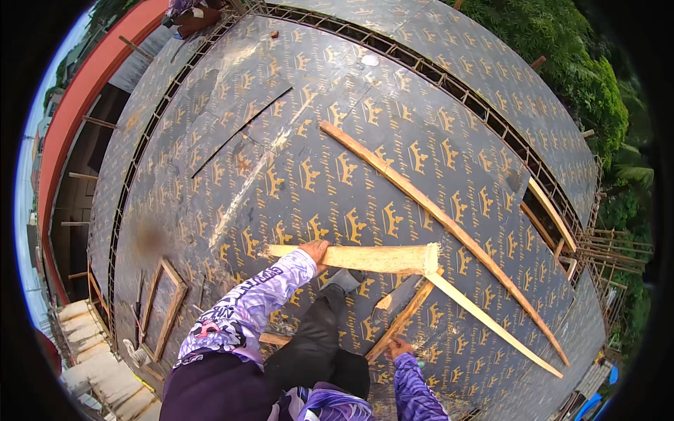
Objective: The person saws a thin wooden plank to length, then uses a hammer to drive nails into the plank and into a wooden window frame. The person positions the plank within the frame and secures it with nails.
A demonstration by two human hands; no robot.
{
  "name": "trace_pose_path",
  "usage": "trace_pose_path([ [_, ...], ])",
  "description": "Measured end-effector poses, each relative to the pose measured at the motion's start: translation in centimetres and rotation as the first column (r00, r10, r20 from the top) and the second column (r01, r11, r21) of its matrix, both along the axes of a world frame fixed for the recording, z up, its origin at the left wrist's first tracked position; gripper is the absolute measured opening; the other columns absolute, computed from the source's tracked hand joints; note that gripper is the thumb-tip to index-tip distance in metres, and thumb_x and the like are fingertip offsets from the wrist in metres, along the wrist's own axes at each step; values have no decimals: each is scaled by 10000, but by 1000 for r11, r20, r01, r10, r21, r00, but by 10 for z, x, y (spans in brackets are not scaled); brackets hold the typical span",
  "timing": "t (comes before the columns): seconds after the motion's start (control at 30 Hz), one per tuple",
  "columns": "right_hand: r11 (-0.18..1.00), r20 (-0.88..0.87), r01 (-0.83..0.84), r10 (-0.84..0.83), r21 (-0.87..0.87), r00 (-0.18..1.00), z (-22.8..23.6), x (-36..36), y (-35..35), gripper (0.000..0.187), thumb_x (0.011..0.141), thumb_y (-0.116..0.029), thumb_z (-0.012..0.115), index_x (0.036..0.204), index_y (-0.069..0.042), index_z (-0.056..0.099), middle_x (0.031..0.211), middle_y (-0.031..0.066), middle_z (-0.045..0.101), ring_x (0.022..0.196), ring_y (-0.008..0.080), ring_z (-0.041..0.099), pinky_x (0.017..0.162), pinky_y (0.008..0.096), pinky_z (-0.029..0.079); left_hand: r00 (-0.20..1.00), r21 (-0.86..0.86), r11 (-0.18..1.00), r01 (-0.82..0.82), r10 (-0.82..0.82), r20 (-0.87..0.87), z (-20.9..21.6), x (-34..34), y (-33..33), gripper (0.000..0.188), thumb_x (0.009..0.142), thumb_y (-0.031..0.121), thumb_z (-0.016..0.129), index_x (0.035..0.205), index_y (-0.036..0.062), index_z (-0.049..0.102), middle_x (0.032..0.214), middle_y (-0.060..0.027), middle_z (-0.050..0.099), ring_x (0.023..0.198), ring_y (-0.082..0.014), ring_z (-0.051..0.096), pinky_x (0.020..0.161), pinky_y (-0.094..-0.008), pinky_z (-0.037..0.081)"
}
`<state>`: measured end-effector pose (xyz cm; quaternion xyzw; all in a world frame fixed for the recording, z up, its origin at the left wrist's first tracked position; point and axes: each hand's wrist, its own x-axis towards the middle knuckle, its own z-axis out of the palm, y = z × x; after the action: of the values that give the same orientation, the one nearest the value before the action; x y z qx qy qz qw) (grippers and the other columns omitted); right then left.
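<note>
My left hand [314, 254] is closed round a pale, rough-sawn wooden board [375, 258], fingers wrapped over its edge near the left end. The board lies crosswise in front of my bent leg. Its right end meets a thin pale strip of wood [491, 324] and the top of a brown wooden batten [407, 316]. My right hand [401, 348] is beside the batten's lower part, its fingers curled. What they hold, if anything, is too small to make out. Beyond the board a long brown length of lumber [449, 223] lies slantwise on the dark printed panels [309, 196].
A small wooden frame [168, 309] lies at the left. Open channels with rebar cages [421, 68] run along the far and left sides. A wood-edged opening [547, 214] is at the right. A thin dark rod [242, 132] lies farther off, and another person [193, 17] is at the far left.
</note>
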<state>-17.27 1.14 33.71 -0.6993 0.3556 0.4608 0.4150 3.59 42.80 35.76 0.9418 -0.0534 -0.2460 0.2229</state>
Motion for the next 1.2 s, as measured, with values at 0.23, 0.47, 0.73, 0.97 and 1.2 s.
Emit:
trace_pose_path([
  [0.23,997,-74,69,-71,-28,995,115,9,-13,363,952,-288,599,1176,-2,595,865,144,717,671,237,699,546,337,541,899,-117,893,-434,438,6,158,-48,54,624,712,393,774,1183,70,521,1060,-167,640,1009,-363,628,872,-449,509],
  [0.47,955,4,-296,296,-10,955,167,24,-51,360,955,-289,590,1161,5,601,884,145,723,693,247,702,535,348,542,573,-67,614,-787,766,293,307,-129,93,619,679,460,787,1143,108,577,980,-119,678,929,-305,672,832,-393,543],
  [0.73,895,182,-429,444,-120,877,217,132,-65,389,974,-259,518,1236,26,558,907,180,718,729,292,714,567,405,573,148,-95,209,-973,889,434,409,-261,110,668,628,422,837,1138,121,528,922,-157,681,874,-351,678,779,-432,560],
  [0.97,850,237,-514,526,-115,817,242,186,26,378,981,-305,525,1177,9,602,866,145,716,664,235,696,547,354,517,-355,-518,13,-855,713,605,412,-412,167,757,616,388,883,1175,4,545,937,-178,680,861,-315,689,775,-413,562],
  [1.2,792,270,-607,601,-70,753,244,180,137,428,978,-328,538,1253,-2,559,924,129,716,659,233,689,508,333,506,-610,-640,-207,-740,607,509,435,-555,221,740,651,343,877,1229,23,542,1045,-165,678,926,-290,678,818,-392,546],
])
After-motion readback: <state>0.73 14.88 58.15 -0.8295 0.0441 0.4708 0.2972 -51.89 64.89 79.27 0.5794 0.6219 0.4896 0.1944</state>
